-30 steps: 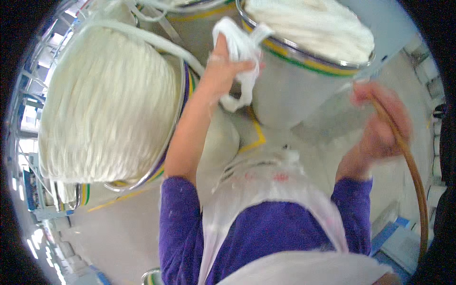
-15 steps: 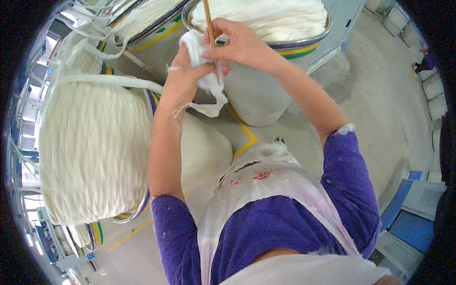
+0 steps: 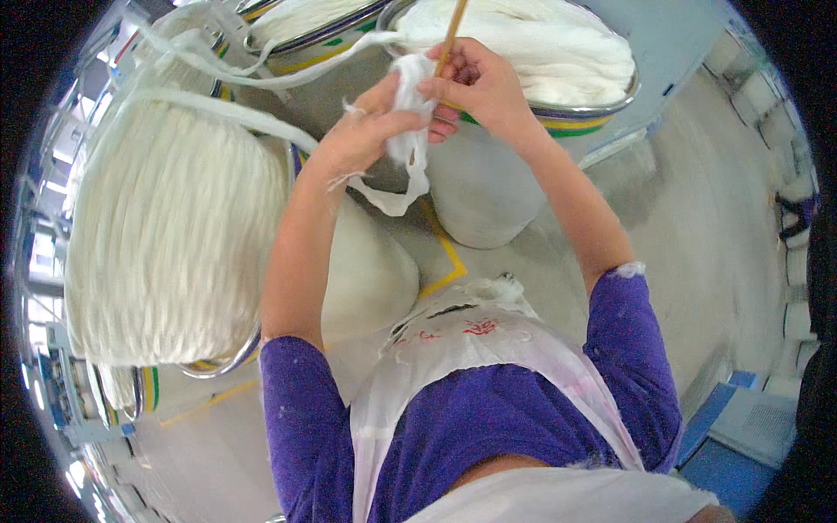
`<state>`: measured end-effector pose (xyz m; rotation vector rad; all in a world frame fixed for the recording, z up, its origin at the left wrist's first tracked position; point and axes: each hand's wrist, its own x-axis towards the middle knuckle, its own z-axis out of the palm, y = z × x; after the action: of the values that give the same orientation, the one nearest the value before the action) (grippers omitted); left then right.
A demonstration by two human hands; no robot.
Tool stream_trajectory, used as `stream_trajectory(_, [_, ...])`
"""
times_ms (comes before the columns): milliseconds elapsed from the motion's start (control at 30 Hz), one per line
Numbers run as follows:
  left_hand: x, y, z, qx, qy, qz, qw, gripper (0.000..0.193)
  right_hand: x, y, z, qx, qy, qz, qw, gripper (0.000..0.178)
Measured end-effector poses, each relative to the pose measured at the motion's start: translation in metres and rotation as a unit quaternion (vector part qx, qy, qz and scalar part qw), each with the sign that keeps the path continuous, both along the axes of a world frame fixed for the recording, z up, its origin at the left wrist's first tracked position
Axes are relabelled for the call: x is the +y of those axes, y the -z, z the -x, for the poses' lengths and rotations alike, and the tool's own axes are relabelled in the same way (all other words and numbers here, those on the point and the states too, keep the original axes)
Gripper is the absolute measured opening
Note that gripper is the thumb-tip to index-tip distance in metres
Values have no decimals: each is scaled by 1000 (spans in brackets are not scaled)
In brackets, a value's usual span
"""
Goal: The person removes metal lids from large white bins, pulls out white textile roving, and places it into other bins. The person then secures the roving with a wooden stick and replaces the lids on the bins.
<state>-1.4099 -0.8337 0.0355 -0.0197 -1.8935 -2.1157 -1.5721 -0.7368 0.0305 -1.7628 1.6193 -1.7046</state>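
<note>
My left hand (image 3: 362, 131) is closed around a bunched length of soft white sliver (image 3: 410, 91), thumb across it. Below the fingers, a loose tail (image 3: 397, 202) of the same fibre hangs in a loop. My right hand (image 3: 488, 91) pinches a thin wooden stick (image 3: 452, 33) that slants upward. Its lower part lies against the sliver and is mostly hidden by fingers and fibre. Both hands meet in front of the far oval can (image 3: 479, 192), which is heaped with white sliver (image 3: 523, 48).
At left stands a large can piled with coiled white sliver (image 3: 174, 235). Another filled can (image 3: 318, 22) is at the back. A long sliver strand (image 3: 288, 80) spans from the left toward my hands; its end is unclear. Yellow floor lines (image 3: 449, 261) run between cans. A blue-grey cabinet (image 3: 741, 436) is lower right.
The view has shifted, and both hands with sliver and stick appear farther right. A strand that hung slack at upper left now stretches rightward to near my left hand.
</note>
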Motion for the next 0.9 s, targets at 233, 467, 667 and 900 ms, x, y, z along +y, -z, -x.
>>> stream_trajectory(233, [2, 10, -9, -92, -86, 116, 985, 44, -11, 13, -22, 45, 45, -39, 997, 37])
stream_trajectory(467, [0, 13, -11, -132, -83, 141, 978, 43, -6, 3, -19, -59, -133, 19, 989, 48])
stream_trajectory(667, [12, 20, -4, -162, -79, 126, 975, 34, -12, 14, -29, -45, -65, 6, 997, 32])
stream_trajectory(900, [7, 26, -13, -163, -56, 82, 982, 43, -10, 8, -15, -156, -173, -41, 972, 33])
